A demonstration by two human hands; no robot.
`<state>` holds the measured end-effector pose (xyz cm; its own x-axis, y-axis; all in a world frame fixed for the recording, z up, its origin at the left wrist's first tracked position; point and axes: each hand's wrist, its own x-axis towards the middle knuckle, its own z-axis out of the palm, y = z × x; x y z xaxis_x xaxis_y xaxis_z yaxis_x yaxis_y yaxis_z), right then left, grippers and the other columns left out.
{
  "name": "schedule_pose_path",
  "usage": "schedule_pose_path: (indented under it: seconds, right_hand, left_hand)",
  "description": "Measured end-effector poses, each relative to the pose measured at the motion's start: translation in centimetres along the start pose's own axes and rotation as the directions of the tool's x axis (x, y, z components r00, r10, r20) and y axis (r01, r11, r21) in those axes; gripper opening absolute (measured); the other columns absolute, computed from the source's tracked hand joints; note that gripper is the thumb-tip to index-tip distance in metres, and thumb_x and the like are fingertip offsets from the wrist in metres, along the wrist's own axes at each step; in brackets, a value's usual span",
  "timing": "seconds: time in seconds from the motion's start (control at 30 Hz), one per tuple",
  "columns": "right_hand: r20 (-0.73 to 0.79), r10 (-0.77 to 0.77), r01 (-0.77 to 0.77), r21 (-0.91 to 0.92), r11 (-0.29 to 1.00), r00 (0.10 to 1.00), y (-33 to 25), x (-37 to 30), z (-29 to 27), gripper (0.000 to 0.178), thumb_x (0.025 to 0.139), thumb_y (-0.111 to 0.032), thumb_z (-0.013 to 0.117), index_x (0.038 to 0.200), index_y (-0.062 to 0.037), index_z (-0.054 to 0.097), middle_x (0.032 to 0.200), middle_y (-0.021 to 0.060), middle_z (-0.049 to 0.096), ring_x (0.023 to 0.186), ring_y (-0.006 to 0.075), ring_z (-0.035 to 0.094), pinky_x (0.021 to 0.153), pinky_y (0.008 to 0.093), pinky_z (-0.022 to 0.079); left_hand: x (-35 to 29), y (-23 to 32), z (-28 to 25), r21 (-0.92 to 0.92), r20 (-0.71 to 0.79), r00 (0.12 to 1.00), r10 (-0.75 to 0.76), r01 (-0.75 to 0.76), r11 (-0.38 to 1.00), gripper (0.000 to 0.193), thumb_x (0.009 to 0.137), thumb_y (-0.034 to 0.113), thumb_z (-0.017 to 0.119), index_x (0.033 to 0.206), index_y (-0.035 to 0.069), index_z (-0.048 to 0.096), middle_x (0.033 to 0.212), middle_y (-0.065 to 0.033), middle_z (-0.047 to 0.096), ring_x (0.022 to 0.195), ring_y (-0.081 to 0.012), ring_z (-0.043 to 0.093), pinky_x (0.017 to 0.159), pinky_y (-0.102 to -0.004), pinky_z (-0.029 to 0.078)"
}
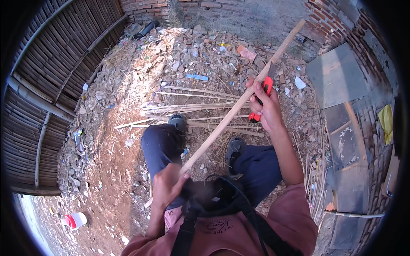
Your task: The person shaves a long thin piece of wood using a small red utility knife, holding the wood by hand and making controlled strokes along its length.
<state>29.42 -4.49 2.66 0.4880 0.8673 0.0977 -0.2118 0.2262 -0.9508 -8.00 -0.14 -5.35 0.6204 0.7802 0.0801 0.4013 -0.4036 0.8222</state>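
Observation:
A long pale bamboo strip (222, 123) runs slantwise in front of me, from beside my left thigh up to the far right. My left hand (165, 184) is closed round its lower part and slightly blurred. Higher up, my right hand (270, 109) grips a red utility knife (267, 85), its blade lying along the strip's edge. The fingertips of that hand also touch the strip. Several split bamboo strips (200, 106) lie on the ground beyond my knees, around my shoes.
Broken brick and rubble (183, 55) cover the ground toward the brick wall (239, 17). A bamboo-slat wall (38, 55) rises at left. Flat boards (337, 77) lean at right, near a yellow sheet (385, 123). A red-and-white container (79, 220) lies at lower left.

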Motion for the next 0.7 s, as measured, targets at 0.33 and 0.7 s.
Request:
schedule_pose_path:
  seconds: [0.33,0.7]
  right_hand:
    - [0.032,-0.045,0.043,0.047,0.998,0.998,0.5,-1.0,0.9,0.033,0.11,-0.032,0.063,0.123,-0.0024,0.068,0.079,0.0008,0.065,0.047,0.0003,0.034,0.044,0.0215,0.025]
    - [0.085,-0.313,0.324,-0.218,0.92,0.946,1.7,-2.8,-0.1,0.049,0.108,-0.038,0.057,0.139,-0.0002,0.052,0.089,0.0056,0.064,0.058,0.0038,0.043,0.053,0.0218,0.034]
  left_hand:
    - [6.3,6.2,2.0,-0.262,0.071,0.99,0.124,-0.101,0.96,0.038,0.097,0.02,0.079,0.125,-0.002,0.065,0.101,-0.0167,0.075,0.087,-0.0243,0.075,0.078,-0.0378,0.059]
    - [7.4,7.3,2.6,-0.414,0.123,0.992,0.038,0.017,0.91,0.024,0.107,0.017,0.067,0.122,-0.002,0.07,0.082,-0.0022,0.069,0.074,-0.0063,0.063,0.065,-0.0252,0.049]
